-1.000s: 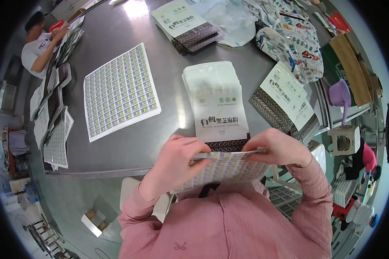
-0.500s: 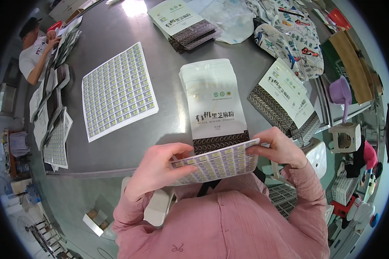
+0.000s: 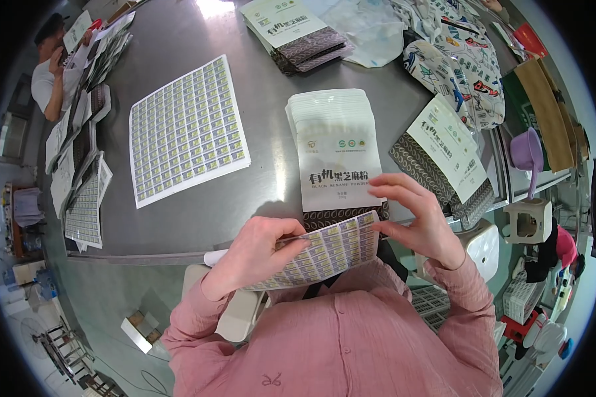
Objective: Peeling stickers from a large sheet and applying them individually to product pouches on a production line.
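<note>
My left hand (image 3: 253,250) pinches a sheet of small label stickers (image 3: 324,253) between thumb and fingers. The sheet tilts toward me at the table's front edge, its printed grid facing up. My right hand (image 3: 420,228) has thumb and fingers apart, the thumb beside the sheet's right corner. Whether a loose sticker clings to a fingertip is too small to tell. Just beyond the sheet lies a fanned stack of white pouches with dark patterned bottoms (image 3: 341,155). My right fingertips are over its near right side.
Another label sheet stack (image 3: 189,132) lies left on the metal table (image 3: 265,119). More pouches rest at the right (image 3: 444,145) and far back (image 3: 291,30). A patterned cloth bag (image 3: 460,73) and a purple dipper (image 3: 526,149) are at right. A co-worker (image 3: 49,79) handles pouches far left.
My right hand has let go of the sheet's right end and spread its fingers over the pouches. The left hand still holds the sheet, now shifted slightly left.
</note>
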Tool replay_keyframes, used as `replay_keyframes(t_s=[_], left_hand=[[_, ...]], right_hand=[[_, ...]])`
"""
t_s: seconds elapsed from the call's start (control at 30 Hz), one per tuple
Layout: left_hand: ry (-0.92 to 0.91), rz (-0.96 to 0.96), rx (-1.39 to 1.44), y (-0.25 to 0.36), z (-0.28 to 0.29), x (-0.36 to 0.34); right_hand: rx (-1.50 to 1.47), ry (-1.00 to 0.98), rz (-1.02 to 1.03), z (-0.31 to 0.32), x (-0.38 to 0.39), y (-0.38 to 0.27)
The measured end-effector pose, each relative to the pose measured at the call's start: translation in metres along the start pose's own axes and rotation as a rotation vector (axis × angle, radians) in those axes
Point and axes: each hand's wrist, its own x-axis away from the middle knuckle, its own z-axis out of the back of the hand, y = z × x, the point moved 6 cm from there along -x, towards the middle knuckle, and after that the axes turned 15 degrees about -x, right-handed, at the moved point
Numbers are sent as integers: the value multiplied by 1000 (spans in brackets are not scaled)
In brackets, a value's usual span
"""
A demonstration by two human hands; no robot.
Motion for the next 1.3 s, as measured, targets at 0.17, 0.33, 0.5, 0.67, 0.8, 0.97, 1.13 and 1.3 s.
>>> replay_keyframes(t_s=[0.17,0.33,0.5,0.67,0.8,0.97,1.13,1.3], left_hand=[[-8,4,16,-2,4,-2],[3,28,107,-12,1,-4],[115,-203,-28,3,1,-5],[194,-374,-124,21,-5,-12],[111,-371,-95,21,-17,-18],[119,-377,-107,19,-17,-19],[123,-368,-112,18,-19,-19],[144,-361,-137,19,-22,-19]], right_hand=[[56,-79,29,-7,3,6],[82,-42,41,-8,-5,1],[-514,67,-655,2,-45,35],[-386,-127,-699,-37,-93,60],[-300,-159,-722,-50,-108,73],[-272,-172,-744,-55,-109,76],[-289,-143,-712,-58,-107,83],[140,-117,-506,-55,-108,70]])
